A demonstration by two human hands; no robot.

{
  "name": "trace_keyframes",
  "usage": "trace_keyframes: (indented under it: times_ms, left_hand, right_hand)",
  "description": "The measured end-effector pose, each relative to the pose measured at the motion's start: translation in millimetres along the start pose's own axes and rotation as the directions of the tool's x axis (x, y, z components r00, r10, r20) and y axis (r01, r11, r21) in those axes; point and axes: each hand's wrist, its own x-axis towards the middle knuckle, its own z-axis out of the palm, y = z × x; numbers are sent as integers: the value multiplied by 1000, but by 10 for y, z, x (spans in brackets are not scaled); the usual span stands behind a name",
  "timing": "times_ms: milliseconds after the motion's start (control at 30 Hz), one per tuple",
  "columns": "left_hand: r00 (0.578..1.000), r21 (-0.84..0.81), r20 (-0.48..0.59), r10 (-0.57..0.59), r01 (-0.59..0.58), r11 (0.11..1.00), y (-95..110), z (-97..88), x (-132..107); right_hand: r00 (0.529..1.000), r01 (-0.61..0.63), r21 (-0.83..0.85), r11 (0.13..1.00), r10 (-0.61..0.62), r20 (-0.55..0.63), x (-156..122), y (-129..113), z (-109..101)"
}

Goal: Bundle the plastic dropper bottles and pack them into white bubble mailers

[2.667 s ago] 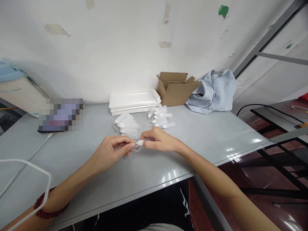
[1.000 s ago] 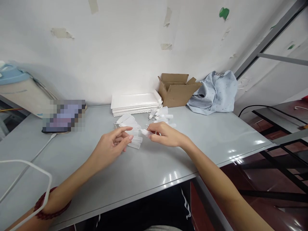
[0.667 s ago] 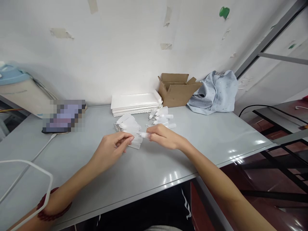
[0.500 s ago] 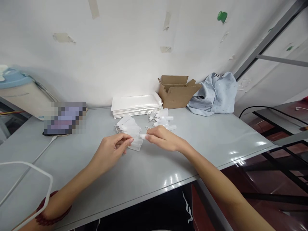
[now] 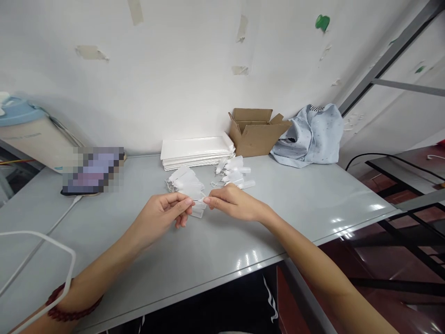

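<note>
Gray table: bottle pile beyond left hand, bottle cluster beyond right hand; which is done, unclear. Right pinches a white tip, perhaps mid-work; left's fingertips press together, contents indistinct.

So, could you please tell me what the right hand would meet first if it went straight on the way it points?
Most likely the left hand, facing the right hand across a narrow gap; the white bottles seem to lie lower, though depth is unclear.
</note>
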Motion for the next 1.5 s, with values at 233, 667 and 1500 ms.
trace_keyframes:
  times_ms: [233,667,1500]
  left_hand:
    - [1000,-173,8,-30,31,984,-23,-24,9]
    - [998,-155,55,-22,30,988,-25,-19,15]
    - [996,93,-68,51,-44,995,58,101,-78]
  right_hand:
    - [1000,-1,34,999,2,-15,-11,3,-11]
    - [1000,16,24,1000,-16,-11,-12,-4,-12]
    - [1000,12,-1,1000,-12,-3,18,-12,99]
